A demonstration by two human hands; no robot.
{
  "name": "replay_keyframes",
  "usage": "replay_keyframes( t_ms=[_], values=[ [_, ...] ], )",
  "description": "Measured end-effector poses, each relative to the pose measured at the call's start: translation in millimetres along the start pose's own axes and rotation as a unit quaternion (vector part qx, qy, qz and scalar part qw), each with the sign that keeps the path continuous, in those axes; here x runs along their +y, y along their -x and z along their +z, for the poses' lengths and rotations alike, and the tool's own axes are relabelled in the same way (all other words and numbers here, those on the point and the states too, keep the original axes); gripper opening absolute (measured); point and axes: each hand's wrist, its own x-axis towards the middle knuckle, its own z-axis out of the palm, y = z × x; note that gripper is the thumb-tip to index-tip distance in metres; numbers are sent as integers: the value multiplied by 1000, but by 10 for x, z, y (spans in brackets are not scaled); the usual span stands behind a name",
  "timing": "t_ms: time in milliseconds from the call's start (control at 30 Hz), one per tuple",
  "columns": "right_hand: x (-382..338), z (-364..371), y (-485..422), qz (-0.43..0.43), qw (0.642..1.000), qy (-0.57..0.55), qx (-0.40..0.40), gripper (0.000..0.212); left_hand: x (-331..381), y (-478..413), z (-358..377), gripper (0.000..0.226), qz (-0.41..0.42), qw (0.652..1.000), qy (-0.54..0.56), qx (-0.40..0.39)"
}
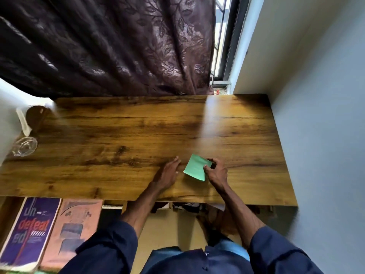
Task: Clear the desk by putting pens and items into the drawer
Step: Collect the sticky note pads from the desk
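A person in dark blue sleeves leans over a wooden desk (138, 131), seen from a head-worn camera. The right hand (216, 172) pinches a green pad of paper (194, 168) by its right edge between thumb and curled fingers, holding it at a slant just above the desktop, near the front edge and right of centre. Something small and dark sits against those fingertips, too small to identify. The left hand (167, 172) lies just beside the pad, palm down on the wood with fingers straight and close together. At the desk's far left stand a clear glass dish (24, 146) and a brown cylinder (36, 115). A dark leaf-patterned curtain (108, 46) hangs behind, a window (222, 36) beside it. Below the desk lie a purple book (29, 232) and a pink book (73, 230)
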Motion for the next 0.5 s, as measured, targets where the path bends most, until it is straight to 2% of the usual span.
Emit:
replay_keyframes(
  t_ms=[67,267,367,500],
  values=[
    [28,139,271,1,1000,-13,-1,35,-184,456,101,52,-16,998,19,53],
    [123,938,1341,36,999,-15,-27,32,-832,1842,284,29,18,981,66,184],
    [155,1373,1971,36,998,16,-40,35,-1197,2506,324,26,20,974,79,214],
    [58,1836,2823,24,996,13,-82,36,-1584,3252,323,24,-22,970,85,228]
  ],
)
